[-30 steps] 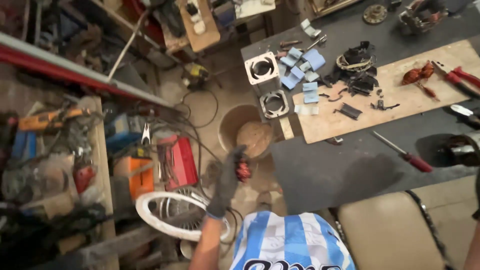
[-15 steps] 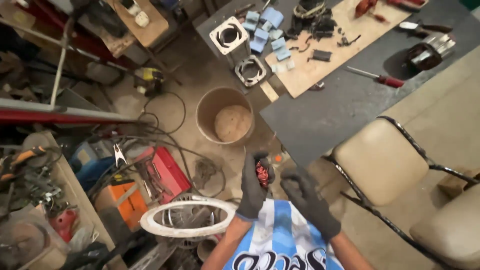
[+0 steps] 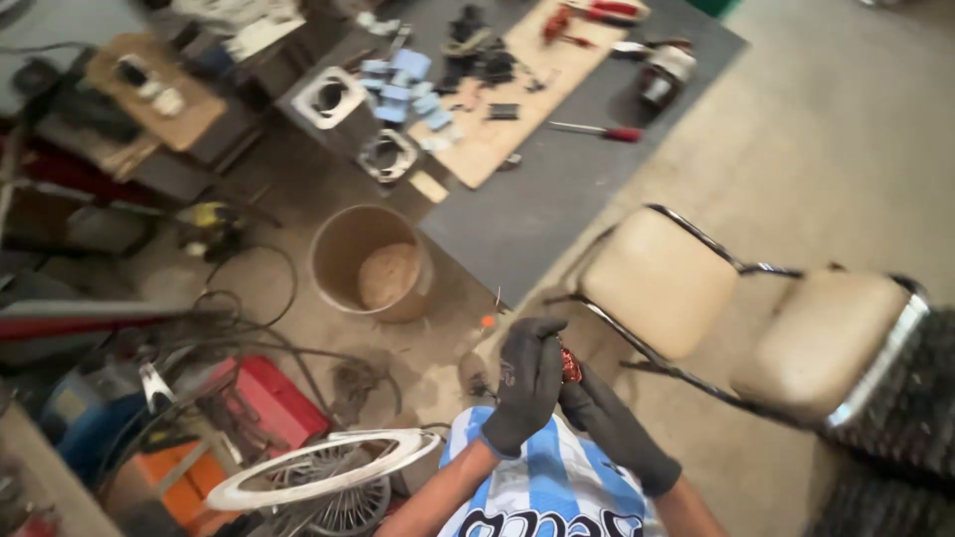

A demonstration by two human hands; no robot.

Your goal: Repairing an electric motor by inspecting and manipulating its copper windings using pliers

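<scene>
Both hands in dark grey knit gloves, held together low centre, just above the person's blue-and-white striped shirt [image 3: 552, 492]. Left hand [image 3: 527, 383] w/ fingers curled shut round a small red, copper-coloured wound part [image 3: 569, 365]; only a sliver of the part shows betw. the two gloves. Right hand [image 3: 609, 423] sits under and beside it, fingers bent up against the same part, touching the left glove; how hard the right fingers grip, can't tell.

Landmark: round tan plastic bucket [image 3: 370, 262] w/ a pale lump inside, standing on the dirty concrete floor. The hands are below-right of the bucket, near but apart. Right of the bucket, past the hands: two beige padded chairs w/ black metal frames [image 3: 662, 278], side by side. Above-right of the bucket: dark grey mat [image 3: 557, 199] w/ a light wooden board [image 3: 497, 129] on it, board carrying small blue blocks, black bits and red-handled tools. A red-handled screwdriver [image 3: 597, 130] lies on the mat just right of the board. Straight above the bucket: two square grey metal housings w/ round bores [image 3: 390, 154]. Below-left of the bucket: red metal box [image 3: 261, 403], tangled black cables, and a white round fan guard [image 3: 318, 467] lowest. Picture somewhat blurred.
</scene>
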